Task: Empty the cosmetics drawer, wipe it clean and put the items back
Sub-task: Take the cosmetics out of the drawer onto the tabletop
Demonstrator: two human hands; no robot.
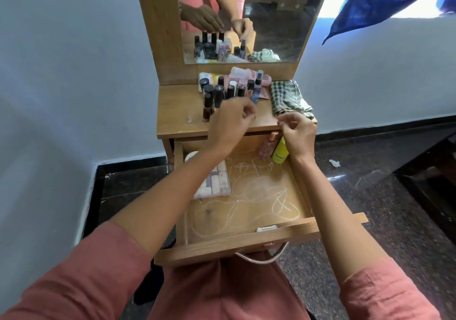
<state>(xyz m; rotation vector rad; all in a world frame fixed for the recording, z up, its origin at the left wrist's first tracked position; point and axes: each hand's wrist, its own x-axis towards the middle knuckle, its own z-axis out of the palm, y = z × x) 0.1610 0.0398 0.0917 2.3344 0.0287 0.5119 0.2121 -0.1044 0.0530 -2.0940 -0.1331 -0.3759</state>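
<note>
We see the drawer (291,189) pulled out under both forearms, its wooden floor marked with pale looping streaks and mostly bare. It holds only a few things: a flat palette (216,181) of pale blocks lies at its left side, below and behind our left fingers, with a round white lid (191,156) just beyond it in the far left corner; a pink bottle (267,144) and a yellow bottle (280,152) stand together in the far right corner, directly beneath our right fingers. Our left hand (230,122) hovers over the front edge of the tabletop (177,112), fingers curled loosely inward; whether they pinch anything we cannot tell, as the tips are blurred. Our right hand (297,132) hangs above the yellow bottle with thumb and forefinger drawn together and the other fingers bent, and we cannot tell whether something small sits between them; it does not touch the bottles. Just beyond the left fingers stands a crowd of small dark-capped bottles (222,92) on the tabletop, with a tall brown one (207,107) nearest, to the left of the knuckles. Behind them lie pale tubes and pink pouches (246,75) against the mirror (271,23) base. A checked cloth (287,97) lies crumpled on the tabletop just past the right fingers. The mirror repeats the bottles, the cloth and both hands.
</note>
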